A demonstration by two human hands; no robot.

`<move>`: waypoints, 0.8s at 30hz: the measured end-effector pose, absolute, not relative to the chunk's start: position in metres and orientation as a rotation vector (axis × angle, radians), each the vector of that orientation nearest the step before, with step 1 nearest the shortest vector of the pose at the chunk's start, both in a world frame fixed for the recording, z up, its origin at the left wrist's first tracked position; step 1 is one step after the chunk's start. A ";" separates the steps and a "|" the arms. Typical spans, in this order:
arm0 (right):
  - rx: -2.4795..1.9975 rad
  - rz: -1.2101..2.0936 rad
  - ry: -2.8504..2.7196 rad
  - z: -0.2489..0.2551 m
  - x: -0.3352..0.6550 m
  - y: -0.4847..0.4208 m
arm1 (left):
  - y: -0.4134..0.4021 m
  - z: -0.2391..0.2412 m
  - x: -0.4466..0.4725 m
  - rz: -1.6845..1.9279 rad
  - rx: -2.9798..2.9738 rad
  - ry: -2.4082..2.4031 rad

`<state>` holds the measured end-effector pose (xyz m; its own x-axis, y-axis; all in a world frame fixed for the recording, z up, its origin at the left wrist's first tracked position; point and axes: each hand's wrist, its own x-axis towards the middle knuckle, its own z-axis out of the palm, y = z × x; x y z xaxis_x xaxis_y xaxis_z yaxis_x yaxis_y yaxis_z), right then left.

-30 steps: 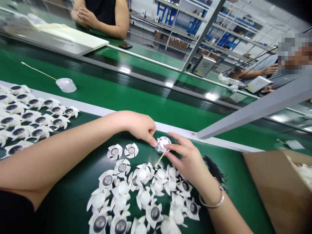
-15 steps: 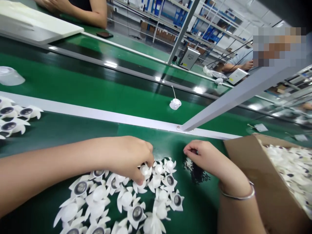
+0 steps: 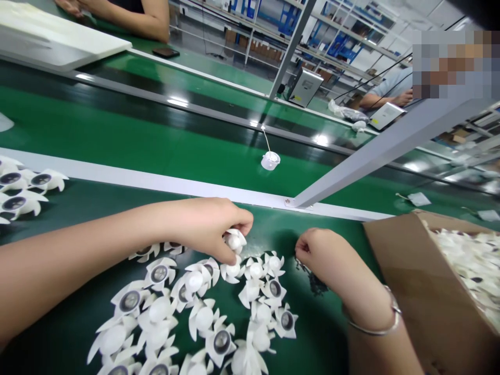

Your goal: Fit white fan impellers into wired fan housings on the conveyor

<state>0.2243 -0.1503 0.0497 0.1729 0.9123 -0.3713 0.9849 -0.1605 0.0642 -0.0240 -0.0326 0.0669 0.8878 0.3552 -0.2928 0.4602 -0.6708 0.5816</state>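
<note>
Between the thumb and fingers of my left hand is a small white fan blade, lifted just above the others. Many more white fan blades lie spread over the green table below it, some with the dark round hub facing up. My right hand is closed in a pinch over a pile of small black parts. Whatever its fingertips hold is hidden or too small to make out. A metal bracelet circles the right wrist.
An open cardboard box full of white parts stands at the right. Beyond a white rail runs a green belt carrying a white round piece with a wire. A slanted grey post rises from the rail. Co-workers sit across.
My left hand has taken hold of a fan blade and raised it from the group. My right hand's fingers have closed over the black parts. The wired piece on the belt has shifted left.
</note>
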 end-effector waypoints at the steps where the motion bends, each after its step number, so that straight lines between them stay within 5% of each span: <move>1: 2.153 -0.265 1.777 0.050 0.219 -0.151 | -0.031 0.066 -0.023 -0.159 2.365 0.586; 12: 2.103 -0.199 1.699 0.051 0.214 -0.152 | -0.013 0.025 -0.020 0.152 2.986 0.828; 24: 1.986 -0.113 1.930 0.040 0.229 -0.153 | -0.050 0.047 -0.016 -0.540 2.833 0.780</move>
<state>0.2290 -0.1533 0.0405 0.0597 0.9495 -0.3081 0.9790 0.0047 0.2040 -0.0164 -0.0505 0.0469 0.7996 0.4644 -0.3806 0.5198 -0.8527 0.0515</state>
